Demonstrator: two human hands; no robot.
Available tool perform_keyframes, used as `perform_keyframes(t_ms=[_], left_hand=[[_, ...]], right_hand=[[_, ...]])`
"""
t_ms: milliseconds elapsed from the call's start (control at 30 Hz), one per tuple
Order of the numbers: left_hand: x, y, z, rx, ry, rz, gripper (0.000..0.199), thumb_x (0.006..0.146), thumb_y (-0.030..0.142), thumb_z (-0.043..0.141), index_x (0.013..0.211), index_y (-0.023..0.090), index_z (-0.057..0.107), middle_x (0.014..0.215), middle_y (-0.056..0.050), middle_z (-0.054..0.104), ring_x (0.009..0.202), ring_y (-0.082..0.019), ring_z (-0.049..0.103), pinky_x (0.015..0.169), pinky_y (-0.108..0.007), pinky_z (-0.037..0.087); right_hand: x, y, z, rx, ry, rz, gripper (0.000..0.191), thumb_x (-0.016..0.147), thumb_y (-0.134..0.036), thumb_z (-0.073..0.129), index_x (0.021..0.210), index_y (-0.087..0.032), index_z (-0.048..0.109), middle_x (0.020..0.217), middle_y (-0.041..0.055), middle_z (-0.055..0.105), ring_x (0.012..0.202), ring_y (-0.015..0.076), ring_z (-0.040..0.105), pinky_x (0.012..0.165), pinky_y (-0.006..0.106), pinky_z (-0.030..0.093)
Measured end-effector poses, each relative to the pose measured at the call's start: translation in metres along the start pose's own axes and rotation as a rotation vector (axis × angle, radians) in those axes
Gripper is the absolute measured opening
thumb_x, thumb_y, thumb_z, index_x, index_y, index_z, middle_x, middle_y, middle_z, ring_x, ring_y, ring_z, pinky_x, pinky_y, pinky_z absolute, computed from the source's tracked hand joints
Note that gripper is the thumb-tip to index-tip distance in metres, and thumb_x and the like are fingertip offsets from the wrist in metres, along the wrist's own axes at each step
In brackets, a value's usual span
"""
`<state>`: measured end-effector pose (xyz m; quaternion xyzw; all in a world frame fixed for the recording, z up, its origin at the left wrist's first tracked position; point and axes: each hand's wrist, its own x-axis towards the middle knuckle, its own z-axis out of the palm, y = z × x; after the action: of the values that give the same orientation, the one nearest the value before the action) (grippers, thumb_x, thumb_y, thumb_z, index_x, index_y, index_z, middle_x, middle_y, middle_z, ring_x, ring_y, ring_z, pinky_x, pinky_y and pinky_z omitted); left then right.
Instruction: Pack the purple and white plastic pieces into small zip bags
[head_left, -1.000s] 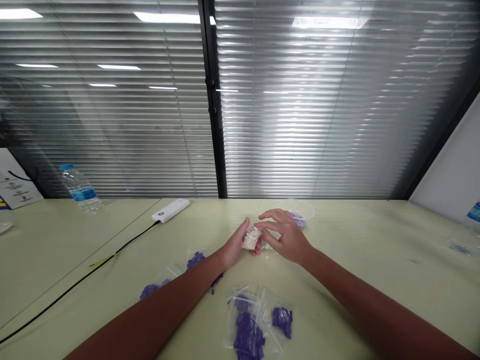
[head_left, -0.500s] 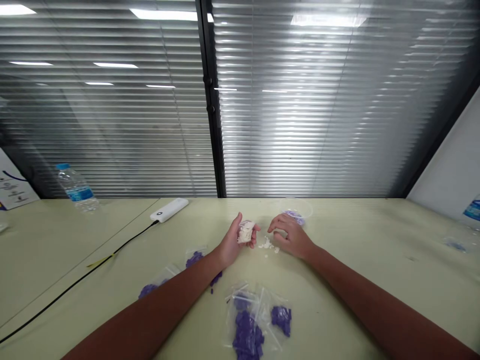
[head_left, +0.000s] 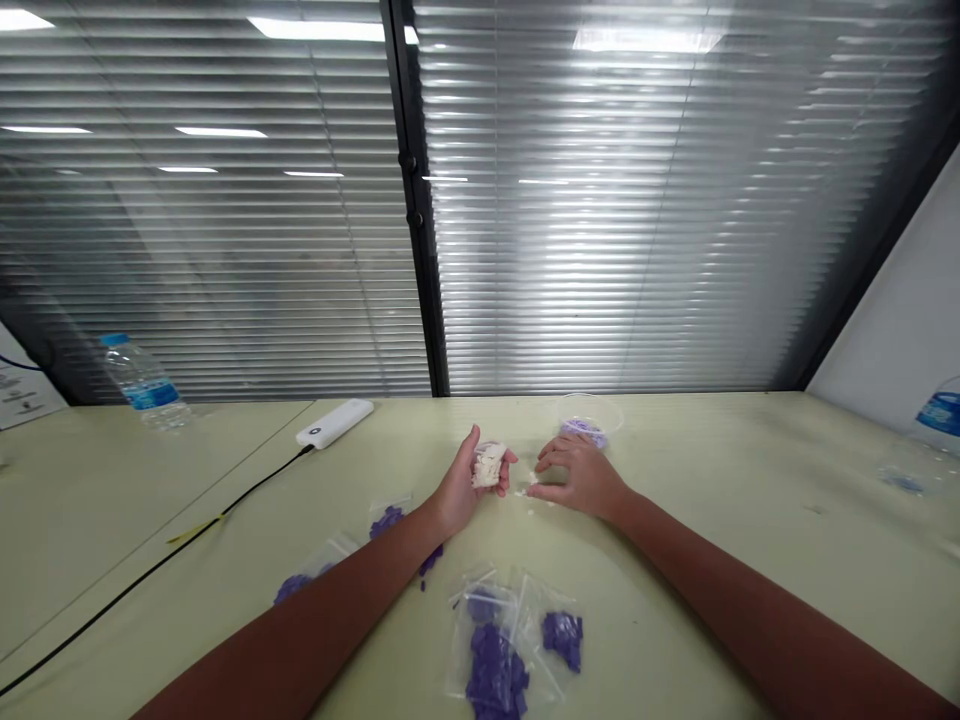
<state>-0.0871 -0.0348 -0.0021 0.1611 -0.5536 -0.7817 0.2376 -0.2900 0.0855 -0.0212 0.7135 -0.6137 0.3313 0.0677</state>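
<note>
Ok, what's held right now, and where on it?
The left hand cups a white clump in its palm, supporting it from underneath; the right hand appears empty.

From here I'm struggling to tell what the tiny white pieces [head_left: 488, 465] in the left hand [head_left: 457, 495] are.

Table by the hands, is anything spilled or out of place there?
Yes: small white bits lie loose on the table beside the right hand, and purple pieces sit outside a plastic bag near the left forearm.
</note>
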Motion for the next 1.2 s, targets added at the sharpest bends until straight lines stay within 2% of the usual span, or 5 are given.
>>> perform_keyframes(t_ms=[433, 767, 967, 1100, 1200], left_hand=[[0.001, -0.001, 0.001, 0.002, -0.003, 0.000, 0.076, 0.091, 0.078, 0.040, 0.091, 0.010, 0.074, 0.070, -0.005, 0.058, 0.063, -0.016, 0.057, 0.061, -0.028, 0.046], [0.005, -0.012, 0.001, 0.165, -0.124, -0.044, 0.081, 0.085, 0.086, 0.042, 0.092, 0.011, 0.073, 0.069, -0.005, 0.060, 0.063, -0.017, 0.058, 0.061, -0.027, 0.045], [0.006, -0.013, 0.004, 0.269, -0.134, -0.031, 0.083, 0.087, 0.086, 0.035, 0.084, 0.011, 0.071, 0.068, -0.007, 0.062, 0.062, -0.017, 0.058, 0.062, -0.027, 0.045], [0.008, -0.016, 0.001, 0.292, -0.151, -0.011, 0.083, 0.089, 0.085, 0.032, 0.081, 0.012, 0.070, 0.067, -0.007, 0.063, 0.062, -0.018, 0.059, 0.063, -0.028, 0.046], [0.009, -0.016, 0.000, 0.263, -0.135, -0.019, 0.085, 0.088, 0.087, 0.031, 0.081, 0.012, 0.070, 0.065, -0.007, 0.063, 0.058, -0.017, 0.059, 0.061, -0.028, 0.046]], right_hand=[[0.001, 0.003, 0.010, 0.237, -0.019, 0.130, 0.009, 0.083, -0.027, 0.079, 0.076, -0.022, 0.075, 0.087, 0.0027, 0.073, 0.088, 0.0194, 0.064, 0.088, 0.035, 0.043], [0.017, -0.020, -0.004, 0.546, 0.066, 0.407, 0.037, 0.091, -0.053, 0.064, 0.086, -0.018, 0.072, 0.080, 0.0031, 0.070, 0.069, 0.0164, 0.061, 0.064, 0.029, 0.046], [0.023, -0.058, -0.007, 1.036, 0.126, 0.355, 0.031, 0.081, -0.050, 0.078, 0.081, -0.020, 0.072, 0.082, 0.0021, 0.066, 0.064, 0.0168, 0.065, 0.064, 0.032, 0.053], [0.023, -0.069, -0.006, 0.981, 0.142, 0.344, 0.031, 0.081, -0.052, 0.078, 0.082, -0.022, 0.076, 0.108, 0.0061, 0.065, 0.058, 0.0137, 0.064, 0.059, 0.034, 0.056], [0.021, -0.066, -0.008, 0.835, 0.132, 0.315, 0.032, 0.089, -0.054, 0.070, 0.085, -0.023, 0.079, 0.112, 0.0070, 0.066, 0.069, 0.0150, 0.067, 0.071, 0.035, 0.059]])
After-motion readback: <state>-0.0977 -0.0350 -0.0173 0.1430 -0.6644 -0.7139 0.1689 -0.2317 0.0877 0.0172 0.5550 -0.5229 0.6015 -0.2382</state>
